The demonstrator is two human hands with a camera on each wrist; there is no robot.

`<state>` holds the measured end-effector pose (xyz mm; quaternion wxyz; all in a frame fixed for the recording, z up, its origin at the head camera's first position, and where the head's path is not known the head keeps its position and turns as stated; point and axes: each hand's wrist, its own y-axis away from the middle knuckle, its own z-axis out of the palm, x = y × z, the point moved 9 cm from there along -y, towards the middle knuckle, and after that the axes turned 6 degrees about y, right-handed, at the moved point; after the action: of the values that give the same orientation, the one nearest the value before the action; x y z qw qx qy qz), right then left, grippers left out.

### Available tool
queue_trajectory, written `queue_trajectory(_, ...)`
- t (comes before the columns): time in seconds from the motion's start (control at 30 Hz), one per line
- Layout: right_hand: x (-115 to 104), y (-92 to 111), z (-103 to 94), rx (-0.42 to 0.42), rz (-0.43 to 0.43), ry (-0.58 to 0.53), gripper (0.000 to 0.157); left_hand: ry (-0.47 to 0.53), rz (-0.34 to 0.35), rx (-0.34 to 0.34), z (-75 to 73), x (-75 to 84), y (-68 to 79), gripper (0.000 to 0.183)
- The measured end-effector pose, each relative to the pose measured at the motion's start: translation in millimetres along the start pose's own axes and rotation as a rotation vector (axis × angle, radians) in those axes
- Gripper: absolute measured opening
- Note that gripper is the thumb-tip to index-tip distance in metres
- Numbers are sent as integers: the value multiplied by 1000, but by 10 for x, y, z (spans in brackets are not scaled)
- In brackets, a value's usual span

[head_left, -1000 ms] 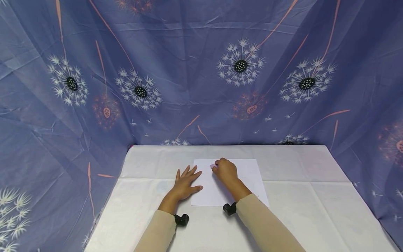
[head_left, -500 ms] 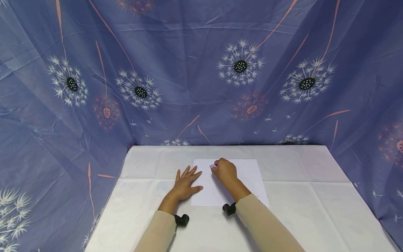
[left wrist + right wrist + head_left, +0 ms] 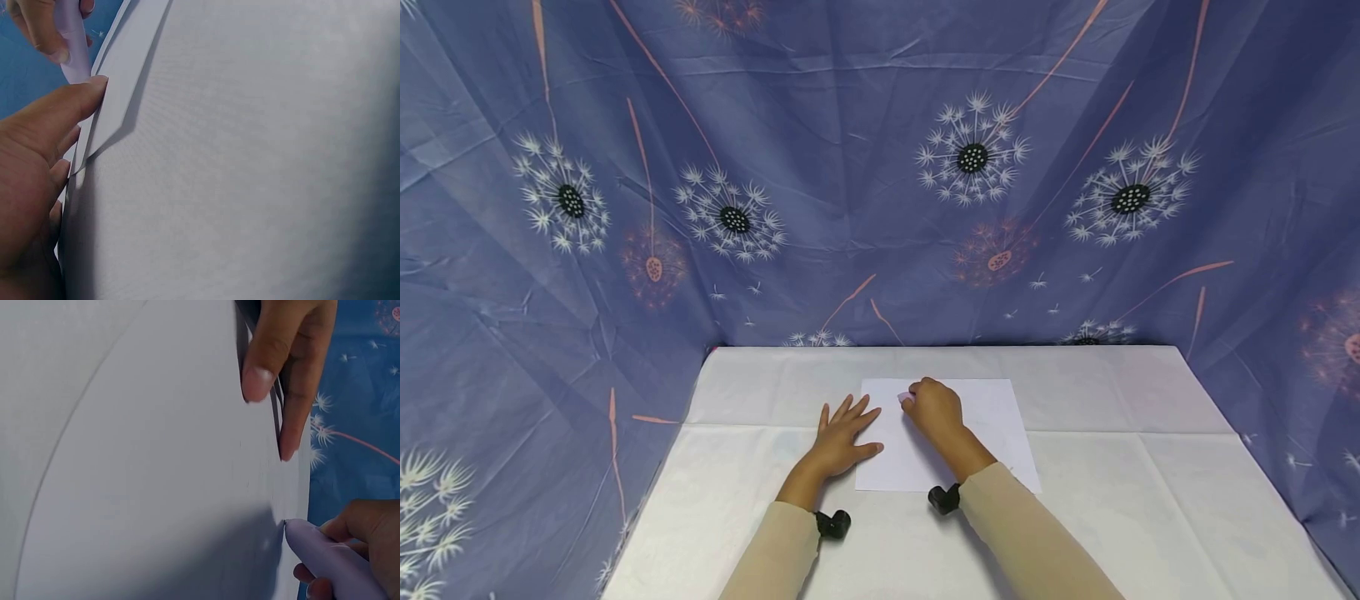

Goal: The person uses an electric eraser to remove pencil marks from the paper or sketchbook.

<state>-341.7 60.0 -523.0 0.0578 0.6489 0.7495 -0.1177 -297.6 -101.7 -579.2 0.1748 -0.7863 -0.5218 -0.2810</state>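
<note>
A white sheet of paper [image 3: 925, 458] lies on the white-covered table. My left hand [image 3: 837, 443] rests on its left edge with fingers spread; in the left wrist view the thumb [image 3: 69, 103] is on the sheet. My right hand [image 3: 936, 410] grips a smooth lavender tool [image 3: 328, 559] that tapers to a small dark tip, and that tip meets the paper near its far left part. Most of the tool is hidden by the fingers in the head view; its exact kind I cannot tell. Faint short marks show on the paper in the right wrist view.
The table's white cloth [image 3: 1120, 517] has fold lines and spreads around the sheet. A blue curtain [image 3: 850, 167] with dandelion prints hangs behind and at both sides. Each wrist wears a small black camera, such as the right one [image 3: 943, 499].
My right hand has slid slightly left across the paper, with the lavender tool in its grip. The left hand and the sheet have stayed in place.
</note>
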Motion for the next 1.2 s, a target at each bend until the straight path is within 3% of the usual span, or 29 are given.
queue_trajectory(0.17,39,6,-37,22,16,2,22,16,3,2,-16,17,6,66)
queue_trajectory(0.47,-23,0,2,-22,-3,-2,26,7,5,3,-16,20,9,66)
queue_trajectory(1.2,74,18,-64,32,15,-19,25,22,4,-5,-36,40,14,65)
